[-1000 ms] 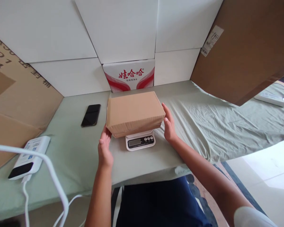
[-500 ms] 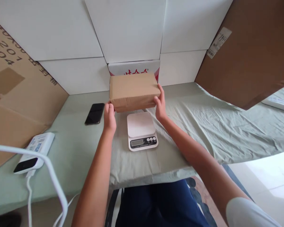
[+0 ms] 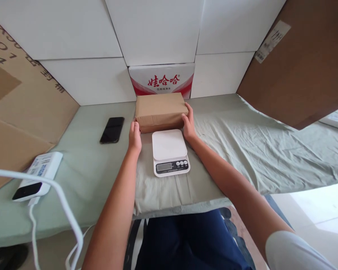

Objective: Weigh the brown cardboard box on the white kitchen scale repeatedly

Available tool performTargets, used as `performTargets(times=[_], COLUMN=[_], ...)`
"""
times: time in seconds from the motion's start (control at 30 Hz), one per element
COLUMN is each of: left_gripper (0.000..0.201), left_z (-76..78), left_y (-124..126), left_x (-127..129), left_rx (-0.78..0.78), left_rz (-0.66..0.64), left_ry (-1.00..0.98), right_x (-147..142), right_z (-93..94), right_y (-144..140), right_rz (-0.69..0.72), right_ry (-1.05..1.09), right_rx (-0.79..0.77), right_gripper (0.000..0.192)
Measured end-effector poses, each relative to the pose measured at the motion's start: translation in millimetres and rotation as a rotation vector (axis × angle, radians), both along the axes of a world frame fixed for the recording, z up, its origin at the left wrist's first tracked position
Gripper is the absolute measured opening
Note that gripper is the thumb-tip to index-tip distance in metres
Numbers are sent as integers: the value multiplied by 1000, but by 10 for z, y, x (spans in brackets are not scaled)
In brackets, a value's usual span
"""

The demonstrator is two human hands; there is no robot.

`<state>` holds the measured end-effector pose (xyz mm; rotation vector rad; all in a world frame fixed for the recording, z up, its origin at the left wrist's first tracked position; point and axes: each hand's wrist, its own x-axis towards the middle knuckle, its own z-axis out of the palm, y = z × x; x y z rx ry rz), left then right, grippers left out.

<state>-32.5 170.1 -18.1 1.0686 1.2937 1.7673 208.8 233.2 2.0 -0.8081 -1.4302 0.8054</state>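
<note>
— Well, looks light and stiff: plain brown rectangular cardboard box (image 3: 159,111), closed, held level with no sag and no strain showing in either wrist. Probably dry and a bit smooth on the faces, so friction alone has to carry it.

— Held how?

— Clamped from both ends. Left hand (image 3: 135,136) flat against the left end face, right hand (image 3: 189,122) flat against the right end, fingers wrapped up along the edge. Both hands open-palmed, pressing inward, not pinching. Sits between the palms, low at the green cloth-covered table (image 3: 236,150); resting on the cloth or just off it, cannot tell.

— Best place to take hold?

— Short end faces, as now, near the bottom edges; corners are the stiffest part. Squeezing the broad top likely dents the card.

— Around the hands?

— Small white digital kitchen scale (image 3: 169,152) just on the near side of the box, between the two wrists, platform bare. Beyond the fingertips, a white carton with red printed characters (image 3: 162,79), close behind the box. Out past the left hand, a black smartphone (image 3: 112,129) lying flat; further left and nearer, a white power bank with cable (image 3: 36,175).

— In the way?

— Mainly the carton behind: little room further back. Scale crowds the near side, under the forearms. Large brown cardboard sheet (image 3: 304,67) leans well off beyond the right hand, clear.
</note>
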Motion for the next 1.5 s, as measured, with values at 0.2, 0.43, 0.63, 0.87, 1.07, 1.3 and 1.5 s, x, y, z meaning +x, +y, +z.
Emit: performTargets(times=[0.2, 0.43, 0.63, 0.87, 1.07, 1.3, 1.5], left_gripper=[80, 75, 86, 93, 92, 93, 94], left_z=[137, 251, 130, 19, 43, 85, 217], left_y=[-59, -96, -30, 5, -25, -42, -317], left_x=[-302, -475, -199, -52, 14, 90, 171], left_rx=[4, -34, -24, 11, -13, -112, 36], left_rz=[118, 204, 154, 8, 8, -29, 14], left_ry=[-39, -168, -106, -36, -25, -101, -23], right_x=[104, 265, 273, 213, 173, 110, 88], right_z=[-14, -60, -211, -183, -154, -57, 80], right_y=[49, 168, 289, 216, 144, 44, -325], right_rz=[-76, -188, -131, -5, 67, 84, 58], right_ry=[125, 397, 316, 254, 185, 73, 32], right_rx=[-80, -397, -358, -326, -281, -101, 49], right_gripper=[72, 78, 72, 69, 70, 74, 87])
